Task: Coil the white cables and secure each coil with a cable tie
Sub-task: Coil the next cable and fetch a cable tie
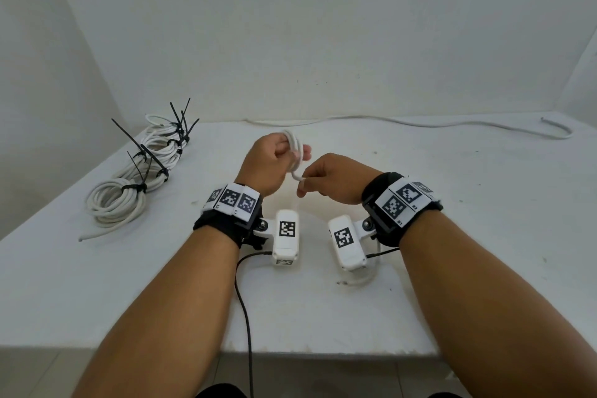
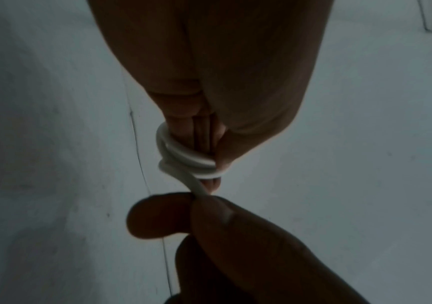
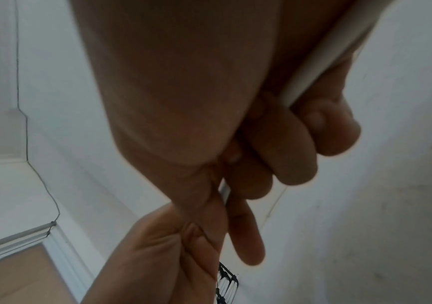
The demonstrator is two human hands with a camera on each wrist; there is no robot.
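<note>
My left hand (image 1: 284, 155) is raised above the table and grips a small coil of white cable (image 1: 295, 147) wound round its fingers. In the left wrist view the turns of the coil (image 2: 183, 159) sit at the fingertips. My right hand (image 1: 303, 184) is just to its right and pinches the cable's running strand (image 1: 296, 175) between thumb and fingers. In the right wrist view that strand (image 3: 323, 55) crosses the palm and comes out at the thumb. Several finished coils (image 1: 116, 200) bound with black cable ties (image 1: 139, 147) lie at the left.
A long loose white cable (image 1: 420, 123) lies along the far edge of the white table (image 1: 484, 236) by the wall. A black camera lead (image 1: 245, 317) hangs over the table's near edge. Both wrist cameras hang below my wrists.
</note>
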